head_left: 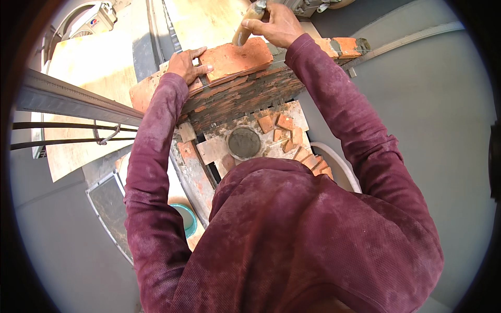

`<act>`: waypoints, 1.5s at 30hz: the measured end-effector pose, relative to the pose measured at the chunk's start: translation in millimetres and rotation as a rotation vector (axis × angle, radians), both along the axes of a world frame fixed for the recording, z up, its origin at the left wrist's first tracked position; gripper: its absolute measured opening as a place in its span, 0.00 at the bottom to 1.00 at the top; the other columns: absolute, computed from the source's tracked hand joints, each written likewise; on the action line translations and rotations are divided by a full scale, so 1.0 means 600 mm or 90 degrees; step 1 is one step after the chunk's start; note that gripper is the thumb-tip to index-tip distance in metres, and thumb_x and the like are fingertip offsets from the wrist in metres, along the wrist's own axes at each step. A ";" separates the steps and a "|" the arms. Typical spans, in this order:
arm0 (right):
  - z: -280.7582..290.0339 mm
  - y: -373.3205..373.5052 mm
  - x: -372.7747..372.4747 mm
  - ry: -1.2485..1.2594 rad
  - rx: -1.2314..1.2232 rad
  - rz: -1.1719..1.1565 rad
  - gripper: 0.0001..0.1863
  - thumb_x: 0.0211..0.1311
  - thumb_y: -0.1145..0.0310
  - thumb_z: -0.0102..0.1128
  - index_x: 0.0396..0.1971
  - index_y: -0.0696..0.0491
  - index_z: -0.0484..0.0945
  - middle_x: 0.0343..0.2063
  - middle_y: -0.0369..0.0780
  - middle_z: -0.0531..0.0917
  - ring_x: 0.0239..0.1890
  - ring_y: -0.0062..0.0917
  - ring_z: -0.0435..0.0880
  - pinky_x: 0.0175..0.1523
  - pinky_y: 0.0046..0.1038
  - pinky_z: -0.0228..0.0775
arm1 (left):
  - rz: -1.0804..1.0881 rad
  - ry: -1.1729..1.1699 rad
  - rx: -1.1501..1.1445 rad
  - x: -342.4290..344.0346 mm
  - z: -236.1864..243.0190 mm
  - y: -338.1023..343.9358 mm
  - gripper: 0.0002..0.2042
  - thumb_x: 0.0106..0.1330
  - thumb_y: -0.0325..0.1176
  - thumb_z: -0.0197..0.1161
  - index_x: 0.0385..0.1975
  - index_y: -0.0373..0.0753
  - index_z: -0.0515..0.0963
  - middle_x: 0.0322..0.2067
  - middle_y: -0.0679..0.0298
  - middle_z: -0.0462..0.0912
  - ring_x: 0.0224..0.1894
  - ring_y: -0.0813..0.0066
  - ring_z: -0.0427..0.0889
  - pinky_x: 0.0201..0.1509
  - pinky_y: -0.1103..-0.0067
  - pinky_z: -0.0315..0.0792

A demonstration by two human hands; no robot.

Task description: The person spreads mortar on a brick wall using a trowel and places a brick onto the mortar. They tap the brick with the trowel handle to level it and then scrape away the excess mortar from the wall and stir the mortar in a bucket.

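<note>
An orange brick (235, 60) lies along the top of a brick wall (235, 96) with grey mortar between its courses. My left hand (183, 65) rests at the brick's left end, thumb and index finger spread, the thumb touching it. The other fingers are partly hidden. Above the brick, my right hand (282, 25) is closed round a trowel (242, 34). Its wooden handle points down, with the butt at the brick's top face. Metal shows at the trowel's upper end; its blade cannot be made out. A thin string (279, 61) runs along the wall's near edge.
Below the wall, a round bucket of grey mortar (244, 142) stands among several broken brick pieces (284, 122). Metal rails (83, 96) and black cables (68, 141) cross at left. A teal-rimmed bucket (190, 219) sits lower left, near plywood sheets (88, 73). A white outdoor unit (94, 21) stands far left.
</note>
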State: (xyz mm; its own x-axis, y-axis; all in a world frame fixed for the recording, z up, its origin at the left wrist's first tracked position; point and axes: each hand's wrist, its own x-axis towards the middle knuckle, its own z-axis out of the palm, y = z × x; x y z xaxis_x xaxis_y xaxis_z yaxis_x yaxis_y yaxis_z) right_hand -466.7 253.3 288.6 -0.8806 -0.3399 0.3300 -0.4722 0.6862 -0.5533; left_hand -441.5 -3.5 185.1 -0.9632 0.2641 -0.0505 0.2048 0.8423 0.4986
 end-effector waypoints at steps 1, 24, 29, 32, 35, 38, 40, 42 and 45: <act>0.045 -0.032 0.028 -0.024 -0.078 0.058 0.13 0.56 0.63 0.63 0.34 0.58 0.81 0.28 0.41 0.85 0.34 0.29 0.85 0.44 0.31 0.76 | 0.014 -0.008 0.022 0.009 -0.003 -0.020 0.37 0.53 0.53 0.73 0.63 0.43 0.73 0.44 0.47 0.83 0.47 0.58 0.84 0.54 0.68 0.75; -0.065 -0.072 0.058 -0.077 -0.062 0.021 0.13 0.55 0.59 0.68 0.31 0.55 0.82 0.29 0.41 0.86 0.33 0.29 0.86 0.44 0.31 0.77 | 0.057 -0.066 -0.003 0.009 0.021 0.000 0.34 0.52 0.48 0.75 0.59 0.40 0.75 0.46 0.45 0.83 0.47 0.53 0.85 0.56 0.67 0.75; -0.036 -0.068 0.041 0.020 -0.012 0.019 0.13 0.57 0.58 0.67 0.31 0.53 0.82 0.29 0.40 0.87 0.33 0.28 0.86 0.44 0.31 0.77 | 0.028 0.030 -0.015 0.005 -0.014 -0.014 0.36 0.51 0.55 0.74 0.60 0.45 0.76 0.41 0.48 0.85 0.42 0.55 0.86 0.52 0.68 0.77; -0.003 -0.072 0.052 0.055 -0.097 0.057 0.13 0.56 0.58 0.67 0.31 0.53 0.82 0.28 0.40 0.87 0.33 0.29 0.86 0.45 0.32 0.78 | 0.032 -0.006 -0.018 0.006 -0.003 -0.007 0.36 0.52 0.54 0.74 0.60 0.44 0.75 0.42 0.46 0.84 0.44 0.53 0.85 0.54 0.67 0.76; -0.060 -0.064 0.053 -0.005 -0.063 -0.002 0.10 0.58 0.62 0.65 0.30 0.53 0.82 0.27 0.36 0.87 0.32 0.27 0.86 0.43 0.30 0.77 | 0.034 -0.071 -0.041 0.008 0.025 0.011 0.35 0.53 0.52 0.73 0.60 0.43 0.74 0.45 0.45 0.84 0.47 0.51 0.84 0.56 0.66 0.75; -0.037 -0.073 0.056 -0.013 -0.060 0.016 0.09 0.58 0.64 0.64 0.29 0.54 0.81 0.27 0.37 0.87 0.32 0.28 0.86 0.43 0.30 0.77 | 0.023 0.020 -0.066 0.005 -0.008 -0.017 0.35 0.53 0.54 0.72 0.61 0.45 0.75 0.42 0.47 0.84 0.45 0.53 0.84 0.54 0.67 0.75; -0.014 -0.064 0.061 -0.042 -0.106 0.044 0.09 0.58 0.64 0.65 0.30 0.54 0.81 0.27 0.38 0.87 0.32 0.28 0.86 0.44 0.31 0.77 | 0.021 0.037 -0.053 0.002 -0.016 -0.016 0.37 0.51 0.59 0.72 0.60 0.48 0.76 0.39 0.48 0.86 0.41 0.56 0.86 0.50 0.68 0.77; -0.043 -0.045 0.058 -0.047 -0.082 0.031 0.09 0.58 0.64 0.65 0.30 0.54 0.81 0.26 0.37 0.87 0.33 0.27 0.86 0.45 0.31 0.77 | 0.003 0.048 -0.026 0.003 -0.020 -0.012 0.36 0.53 0.56 0.71 0.61 0.46 0.74 0.41 0.48 0.85 0.43 0.54 0.85 0.55 0.67 0.74; -0.040 -0.033 0.055 -0.069 -0.065 0.003 0.08 0.58 0.64 0.64 0.30 0.54 0.81 0.26 0.38 0.87 0.33 0.26 0.86 0.45 0.30 0.77 | -0.023 0.120 -0.062 0.006 -0.017 -0.004 0.35 0.54 0.48 0.74 0.62 0.42 0.73 0.42 0.46 0.85 0.41 0.56 0.85 0.53 0.68 0.75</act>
